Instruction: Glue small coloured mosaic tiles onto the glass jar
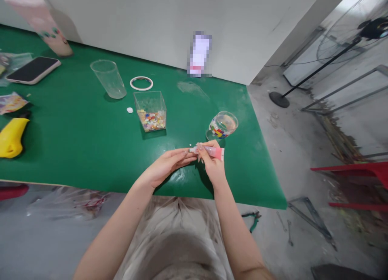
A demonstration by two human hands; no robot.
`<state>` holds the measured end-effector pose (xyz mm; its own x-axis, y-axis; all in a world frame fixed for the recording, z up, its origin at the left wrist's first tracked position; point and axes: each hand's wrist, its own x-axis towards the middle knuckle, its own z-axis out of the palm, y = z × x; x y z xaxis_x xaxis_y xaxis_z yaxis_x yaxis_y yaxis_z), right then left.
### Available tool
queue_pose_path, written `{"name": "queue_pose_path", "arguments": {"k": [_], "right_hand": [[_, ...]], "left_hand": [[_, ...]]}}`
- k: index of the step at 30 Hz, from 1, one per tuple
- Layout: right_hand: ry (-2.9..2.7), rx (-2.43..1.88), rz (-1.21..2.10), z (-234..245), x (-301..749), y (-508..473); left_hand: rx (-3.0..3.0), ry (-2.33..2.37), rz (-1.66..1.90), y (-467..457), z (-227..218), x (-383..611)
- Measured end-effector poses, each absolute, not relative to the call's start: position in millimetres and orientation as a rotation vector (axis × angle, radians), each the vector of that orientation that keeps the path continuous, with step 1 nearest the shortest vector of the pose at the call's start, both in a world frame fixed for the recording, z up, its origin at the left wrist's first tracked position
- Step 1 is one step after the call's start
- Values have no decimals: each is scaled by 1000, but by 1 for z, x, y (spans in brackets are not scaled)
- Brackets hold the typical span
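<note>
A squeeze tube (216,152) with a clear body and a pink end lies in my right hand (214,168), the fingers closed round it and its nozzle pointing left. My left hand (168,162) has its thumb and fingers brought together at that nozzle; whatever they pinch is too small to make out. Just beyond my right hand stands a clear glass (223,125) with a band of coloured mosaic tiles. A clear square cup (151,110) of small coloured tiles stands farther left. One tiny white piece (190,145) lies by my left fingertips.
On the green table (100,150) are a clear tumbler (109,79), a white ring (141,83), a small white disc (129,110), a phone (34,69), a yellow object (12,138) and a pink tumbler (45,23). A lit screen (200,53) leans against the wall.
</note>
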<state>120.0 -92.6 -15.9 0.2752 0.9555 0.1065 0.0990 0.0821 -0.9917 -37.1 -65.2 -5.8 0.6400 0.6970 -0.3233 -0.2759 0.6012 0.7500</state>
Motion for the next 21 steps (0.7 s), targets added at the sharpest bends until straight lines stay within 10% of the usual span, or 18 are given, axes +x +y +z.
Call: {"name": "queue_pose_path", "arguments": {"k": [21], "right_hand": [[-1124,-1314,917,-16,116,-94]], "left_hand": [[764,704,659,-65,-10,-33]]}}
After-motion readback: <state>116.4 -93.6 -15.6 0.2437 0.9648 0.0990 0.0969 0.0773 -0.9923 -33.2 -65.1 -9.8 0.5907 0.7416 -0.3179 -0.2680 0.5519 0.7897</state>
